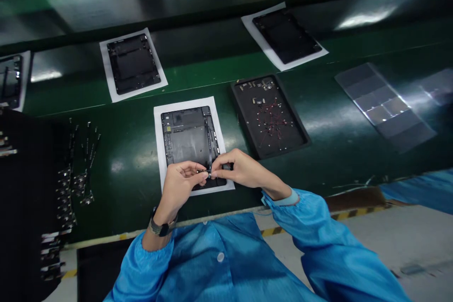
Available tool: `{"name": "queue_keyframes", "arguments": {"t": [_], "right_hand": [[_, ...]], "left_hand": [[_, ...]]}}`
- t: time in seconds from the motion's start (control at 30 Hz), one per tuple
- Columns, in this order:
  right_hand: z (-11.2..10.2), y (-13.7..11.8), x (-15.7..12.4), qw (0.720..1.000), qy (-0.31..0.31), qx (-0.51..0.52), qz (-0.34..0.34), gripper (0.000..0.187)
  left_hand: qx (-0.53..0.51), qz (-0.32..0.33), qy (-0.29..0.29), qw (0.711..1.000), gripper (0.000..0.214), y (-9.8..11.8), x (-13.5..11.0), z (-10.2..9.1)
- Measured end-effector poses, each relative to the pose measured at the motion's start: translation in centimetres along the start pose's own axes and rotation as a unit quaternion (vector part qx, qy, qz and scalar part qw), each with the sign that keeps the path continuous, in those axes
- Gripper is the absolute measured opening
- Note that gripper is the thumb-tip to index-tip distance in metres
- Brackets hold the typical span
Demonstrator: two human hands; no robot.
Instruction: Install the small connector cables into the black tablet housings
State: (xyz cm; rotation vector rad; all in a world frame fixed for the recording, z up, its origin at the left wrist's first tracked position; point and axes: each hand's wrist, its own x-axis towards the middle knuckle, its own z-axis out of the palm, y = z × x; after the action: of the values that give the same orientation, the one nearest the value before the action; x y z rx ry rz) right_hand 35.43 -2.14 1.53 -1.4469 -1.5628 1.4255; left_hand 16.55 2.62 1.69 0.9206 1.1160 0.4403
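A black tablet back shell (187, 139) lies inner side up on a white sheet (159, 127) right in front of me. Over its lower edge, my left hand (182, 181) is closed in a pinch on a small connector board (208, 174). My right hand (237, 168) pinches the same small part from the other side, thumb and forefinger together. A dark flat ribbon cable (208, 139) runs up the shell from where the fingertips meet. The fingers cover most of the small part, so its exact shape is hidden.
Right of the shell, a black tray (244, 122) holds thin red-and-black wires (274, 120) and small connectors. More shells lie on sheets behind: one left (132, 63), one right (286, 35). Several cable boards (81, 181) lie at left beside a black surface (28, 188). Clear plastic sheets (384, 104) lie right.
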Motion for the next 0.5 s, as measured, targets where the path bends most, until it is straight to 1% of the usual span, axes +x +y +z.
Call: {"name": "queue_keyframes", "arguments": {"t": [0.07, 0.13, 0.2, 0.27, 0.3, 0.37, 0.4, 0.43, 0.47, 0.5], "right_hand": [[-0.4, -0.4, -0.2, 0.999, 0.006, -0.033, -0.002, 0.013], [-1.2, -1.4, -0.2, 0.997, 0.031, -0.073, -0.017, 0.015], [-2.5, -3.2, 0.5, 0.990, 0.080, -0.109, -0.039, 0.019], [-3.8, -5.5, 2.7, 0.982, 0.116, -0.139, -0.060, 0.020], [-4.3, -6.7, 4.5, 0.978, 0.122, -0.154, -0.065, 0.019], [-4.9, -8.8, 9.4, 0.975, 0.123, -0.184, -0.038, 0.015], [-4.9, -9.7, 12.3, 0.972, 0.131, -0.196, 0.005, 0.013], [-4.8, -10.4, 15.3, 0.964, 0.149, -0.208, 0.077, 0.011], [-4.6, -11.0, 18.2, 0.954, 0.171, -0.218, 0.111, 0.013], [-4.2, -11.3, 21.0, 0.946, 0.190, -0.225, 0.132, 0.016]], "left_hand": [[0.002, 0.013, 0.005, 1.000, 0.020, -0.1, -0.2, 0.0], [0.033, 0.027, 0.012, 0.999, 0.018, -0.1, -0.5, -0.2], [0.108, 0.053, 0.026, 0.992, 0.016, 0.1, -0.9, -0.8], [0.215, 0.112, 0.062, 0.968, 0.011, 0.7, -1.1, -1.7], [0.270, 0.149, 0.085, 0.947, 0.008, 1.2, -1.0, -2.3], [0.374, 0.216, 0.135, 0.892, 0.011, 2.4, -0.2, -3.7], [0.421, 0.238, 0.153, 0.862, 0.012, 3.2, 0.5, -4.4], [0.461, 0.251, 0.164, 0.835, 0.012, 4.0, 1.5, -5.1], [0.491, 0.260, 0.170, 0.814, 0.012, 4.9, 2.7, -5.7], [0.513, 0.266, 0.172, 0.798, 0.015, 5.7, 3.9, -6.3]]}}
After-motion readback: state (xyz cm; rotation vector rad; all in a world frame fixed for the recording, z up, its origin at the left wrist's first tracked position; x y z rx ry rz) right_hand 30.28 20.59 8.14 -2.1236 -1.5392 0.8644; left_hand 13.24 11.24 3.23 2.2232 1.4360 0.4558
